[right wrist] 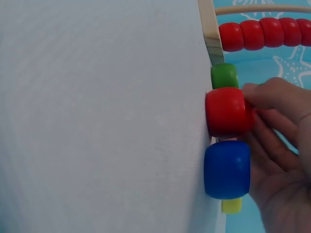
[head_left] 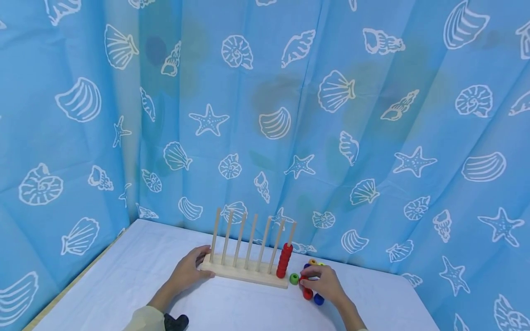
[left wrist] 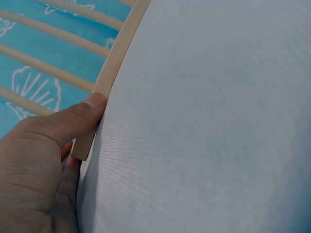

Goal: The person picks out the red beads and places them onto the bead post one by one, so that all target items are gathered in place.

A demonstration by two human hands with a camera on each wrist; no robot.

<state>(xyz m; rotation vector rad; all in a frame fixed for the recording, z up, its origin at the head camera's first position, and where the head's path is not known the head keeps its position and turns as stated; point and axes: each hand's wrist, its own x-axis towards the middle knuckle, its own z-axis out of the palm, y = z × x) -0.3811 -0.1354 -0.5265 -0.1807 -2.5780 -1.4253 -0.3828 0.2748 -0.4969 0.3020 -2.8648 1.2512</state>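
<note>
A wooden peg rack (head_left: 244, 274) with several upright rods stands on the table. My left hand (head_left: 186, 271) grips its left end, the thumb (left wrist: 80, 119) along the front of the base and the other fingers partly hidden behind. Red beads (head_left: 284, 262) are stacked on the rightmost rod; the other rods carry none. Right of the rack, my right hand (head_left: 327, 282) pinches a red bead (head_left: 302, 279), mostly covered by the fingers. In the right wrist view, another red bead (right wrist: 224, 112) hides most of it. Close by lie a green bead (head_left: 294, 279) and a blue bead (head_left: 319, 299).
Behind the right hand sit more loose beads, among them an orange one (head_left: 312, 261), partly covered. A white cloth (head_left: 248, 308) covers the table. Blue curtains (head_left: 265, 92) with white shell prints hang behind and at the left. A black object (head_left: 175, 322) is beside the left sleeve.
</note>
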